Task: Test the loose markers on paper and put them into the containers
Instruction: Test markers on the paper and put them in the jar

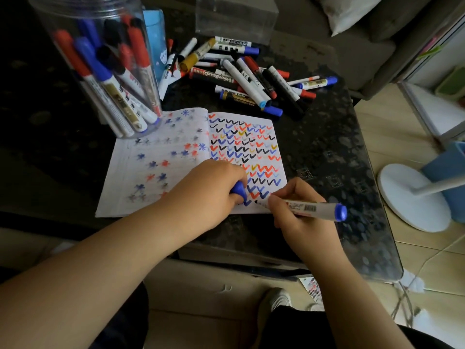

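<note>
Testing a blue marker point(305, 207) on the notebook point(191, 162).
Beyond the notebook, a clear jar point(100, 69) is filled with markers; the marker, gripped by the right hand point(299, 210), lies level with its tip pointing left, and its cap point(239, 191) is gripped by the left hand point(208, 195).

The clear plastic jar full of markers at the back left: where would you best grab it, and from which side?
Grip the clear plastic jar around its round mid wall, coming from its right, open side. It leans, standing partly on the open notebook, so a wrap round the wall should steady it better than a pinch at the rim.

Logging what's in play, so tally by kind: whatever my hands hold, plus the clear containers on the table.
Markers held: 1, blue marker in right hand
Caps held: 1, blue cap in left hand
Clear containers: 2, jar, box
Total: 4
</note>
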